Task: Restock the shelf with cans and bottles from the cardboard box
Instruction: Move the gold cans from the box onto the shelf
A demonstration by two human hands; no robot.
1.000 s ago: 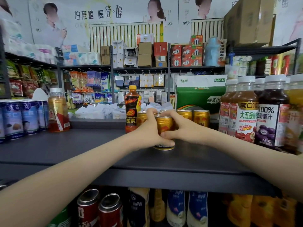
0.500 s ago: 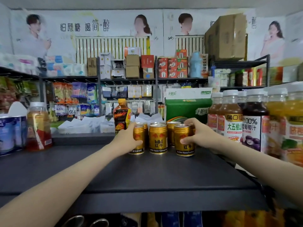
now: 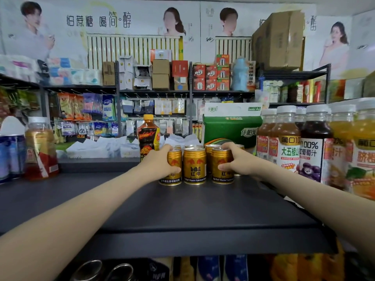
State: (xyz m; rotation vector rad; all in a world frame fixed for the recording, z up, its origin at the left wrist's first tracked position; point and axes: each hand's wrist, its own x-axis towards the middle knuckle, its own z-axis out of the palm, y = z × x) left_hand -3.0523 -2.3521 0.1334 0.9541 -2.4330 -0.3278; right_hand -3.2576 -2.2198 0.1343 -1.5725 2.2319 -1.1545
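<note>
Stock at centre frame: three gold cans stand upright in a front row on the dark grey shelf, close side by side, with rear cans of the same kind directly behind them.

Left hand grips the left can. Its fingers curl over the rim and the thumb crosses the label. Right hand grips the right can in the same way, fingers over the top and thumb on the front face. The middle can stands between them, untouched by either hand. All three bases appear to sit on the shelf surface.

Just left of the cluster and slightly behind it stands a dark bottle with an orange cap. A green carton sits behind the cans, right of centre. Juice bottles with white caps fill the right of the frame. At far left stand an amber bottle and blue cans. Silver can tops show on the tier below, at the bottom edge. Racks of packaged goods occupy the background.
</note>
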